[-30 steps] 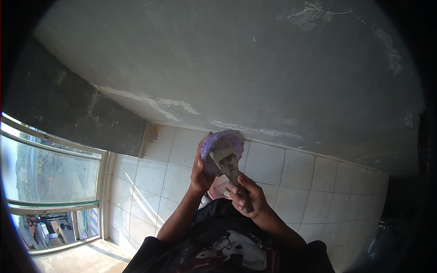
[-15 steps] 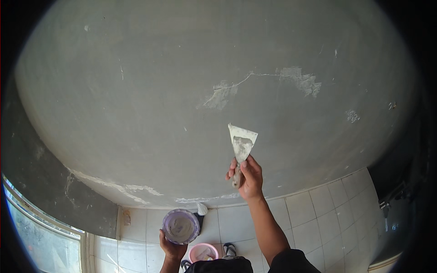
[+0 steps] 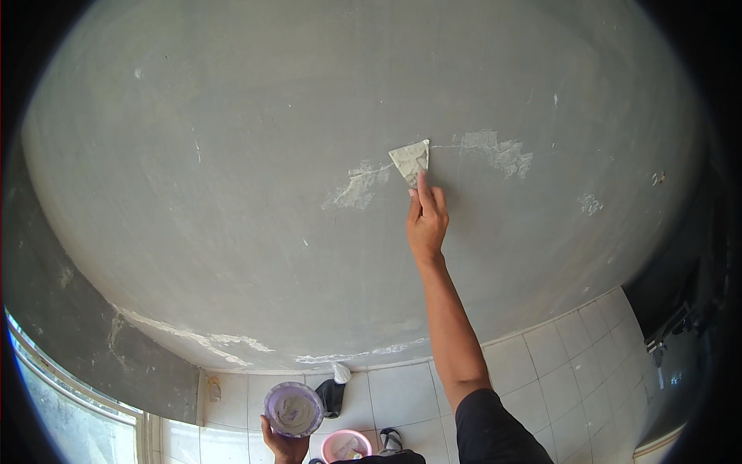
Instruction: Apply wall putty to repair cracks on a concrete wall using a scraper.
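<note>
My right hand (image 3: 427, 220) grips a putty knife (image 3: 410, 160), its index finger stretched along the blade. The wide blade edge lies against the grey wall (image 3: 255, 178), over a thin crack between two patches of pale filler. One filler patch (image 3: 358, 185) is left of the blade, the other (image 3: 498, 152) right of it. Low at the left, my left hand (image 3: 284, 445) holds a purple bowl (image 3: 269, 404) from below and its near side. Grey-white paste fills part of the bowl. The putty knife's handle is hidden in my right hand.
Below me a pink basin (image 3: 328, 447) stands on the white tiled floor (image 3: 398, 394), beside my sandalled foot (image 3: 391, 439). A black bag (image 3: 331, 398) with a white bundle (image 3: 341, 373) sits near the wall's base. A window (image 3: 69, 402) is at the lower left.
My right hand has moved up with the putty knife and brought its blade onto the wall at the crack. The bowl in my left hand has shifted slightly down and left.
</note>
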Motion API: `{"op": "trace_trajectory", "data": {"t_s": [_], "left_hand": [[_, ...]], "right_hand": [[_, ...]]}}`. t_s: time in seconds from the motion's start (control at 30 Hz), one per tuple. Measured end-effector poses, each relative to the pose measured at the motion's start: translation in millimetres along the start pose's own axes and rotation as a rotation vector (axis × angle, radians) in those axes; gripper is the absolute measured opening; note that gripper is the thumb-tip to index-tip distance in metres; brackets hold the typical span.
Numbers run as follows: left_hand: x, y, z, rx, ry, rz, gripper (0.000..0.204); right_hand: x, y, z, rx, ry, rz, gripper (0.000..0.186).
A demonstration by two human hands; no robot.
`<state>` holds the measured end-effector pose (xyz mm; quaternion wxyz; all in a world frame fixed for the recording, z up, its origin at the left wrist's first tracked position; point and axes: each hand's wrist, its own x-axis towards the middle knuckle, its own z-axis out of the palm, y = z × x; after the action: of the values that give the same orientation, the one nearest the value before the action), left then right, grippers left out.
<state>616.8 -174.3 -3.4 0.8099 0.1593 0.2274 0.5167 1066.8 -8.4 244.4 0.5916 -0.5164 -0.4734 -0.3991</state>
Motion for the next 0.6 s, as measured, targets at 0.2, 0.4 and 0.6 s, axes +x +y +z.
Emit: {"op": "trace_trajectory", "data": {"t_s": [0.2, 0.4, 0.6], "left_hand": [[0, 2, 5, 0.006, 0.023, -0.006, 0.078], [4, 4, 2, 0.046, -0.002, 0.007, 0.078], [6, 2, -2, 0.032, -0.014, -0.017, 0.078]], "right_hand": [[-14, -11, 5, -0.049, -0.061, 0.058, 0.055], [-30, -19, -22, -0.072, -0.083, 0.046, 0.052], [1, -21, -28, -0.110, -0.065, 0.056, 0.049]]}}
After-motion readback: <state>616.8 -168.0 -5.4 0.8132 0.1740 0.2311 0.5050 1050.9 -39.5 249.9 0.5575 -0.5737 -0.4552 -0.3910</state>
